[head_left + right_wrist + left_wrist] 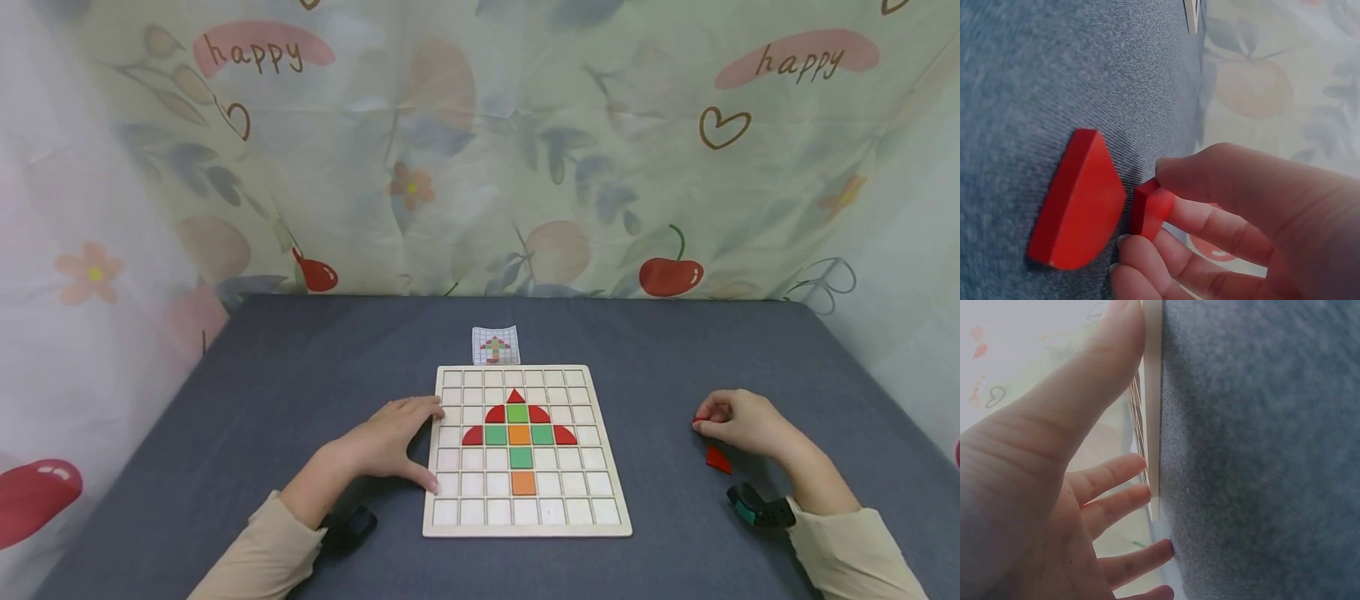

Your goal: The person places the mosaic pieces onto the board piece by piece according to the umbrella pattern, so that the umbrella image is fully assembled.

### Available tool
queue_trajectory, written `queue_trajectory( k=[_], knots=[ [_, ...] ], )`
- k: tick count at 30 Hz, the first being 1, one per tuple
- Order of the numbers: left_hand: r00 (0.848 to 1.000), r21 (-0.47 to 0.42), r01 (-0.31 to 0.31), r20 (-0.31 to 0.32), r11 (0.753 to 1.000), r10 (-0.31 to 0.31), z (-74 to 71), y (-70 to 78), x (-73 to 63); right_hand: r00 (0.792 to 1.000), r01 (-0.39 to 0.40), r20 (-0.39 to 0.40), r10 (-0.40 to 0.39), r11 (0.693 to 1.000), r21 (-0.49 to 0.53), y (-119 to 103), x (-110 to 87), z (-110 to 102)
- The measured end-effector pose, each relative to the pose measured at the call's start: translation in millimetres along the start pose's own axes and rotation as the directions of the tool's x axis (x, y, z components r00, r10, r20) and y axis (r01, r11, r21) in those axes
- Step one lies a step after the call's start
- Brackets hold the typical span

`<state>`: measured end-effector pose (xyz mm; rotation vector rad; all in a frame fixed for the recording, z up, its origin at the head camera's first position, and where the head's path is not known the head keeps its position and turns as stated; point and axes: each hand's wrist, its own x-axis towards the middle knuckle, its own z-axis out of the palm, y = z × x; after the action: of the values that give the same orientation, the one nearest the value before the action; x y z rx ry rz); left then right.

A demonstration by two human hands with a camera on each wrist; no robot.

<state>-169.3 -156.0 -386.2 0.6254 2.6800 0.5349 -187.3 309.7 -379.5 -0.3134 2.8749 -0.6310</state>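
Note:
A pale wooden grid board [527, 531] lies on the table, with red, green and orange blocks set in its squares like an arrow or rocket. My left hand [390, 440] is at the board's left edge, fingers spread, thumb and fingertips touching the rim. Well to the right of the board, my right hand [741, 421] pinches a small red block [1149, 212] between thumb and fingers, close over the cloth; the fingers partly hide its shape. Beside it lies a second red block, a quarter circle [1084, 203], flat on the cloth.
A small printed card [496, 345] with a colored pattern lies against the board's far edge. Dark blue cloth [337, 333] covers the table. A patterned curtain [480, 167] hangs behind. Black wrist devices [761, 507] sit under both wrists.

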Motion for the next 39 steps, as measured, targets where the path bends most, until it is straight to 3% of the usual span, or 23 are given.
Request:
queue_trajectory(
  k=[14,25,39],
  knots=[
    [1.000,0.003,0.001,-0.005,1.000,-0.001,0.5,0.1,0.2,0.994,0.083,-0.070,-0.081,0.996,0.024,-3.3,0.8,3.4],
    [1.000,0.005,0.005,-0.005,1.000,-0.005,-0.2,0.8,0.2,0.991,0.126,-0.065,-0.115,0.971,0.202,-23.0,3.0,2.0],
    [1.000,0.001,-0.008,-0.009,1.000,0.008,0.5,-0.4,0.4,0.987,0.162,-0.040,-0.157,0.927,0.339,-50.5,6.0,11.4]
  ],
)
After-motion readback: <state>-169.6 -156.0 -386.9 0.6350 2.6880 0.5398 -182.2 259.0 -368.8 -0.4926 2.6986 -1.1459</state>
